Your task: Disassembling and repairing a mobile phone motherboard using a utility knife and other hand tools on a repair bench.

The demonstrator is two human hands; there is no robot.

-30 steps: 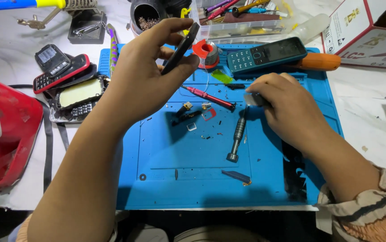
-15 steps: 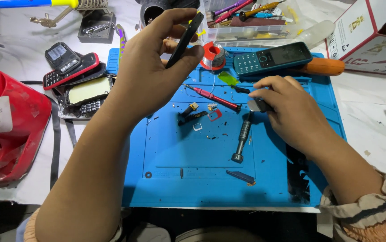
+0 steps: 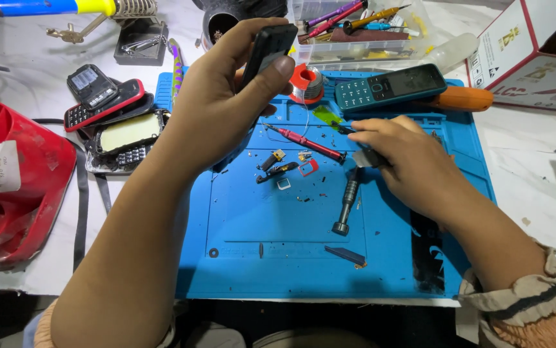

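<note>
Gripping black phone (image 3: 266,51) edge-on, left hand (image 3: 226,109) | long axis up-away | right hand (image 3: 400,161) pinching small part

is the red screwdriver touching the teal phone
Apart. The head view shows the red screwdriver lying on the blue mat, with bare mat between it and the teal phone.

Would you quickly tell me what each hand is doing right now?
Left hand: closed around a dark phone part, held up.
Right hand: fingers pinching a small grey piece on the blue mat.
</note>
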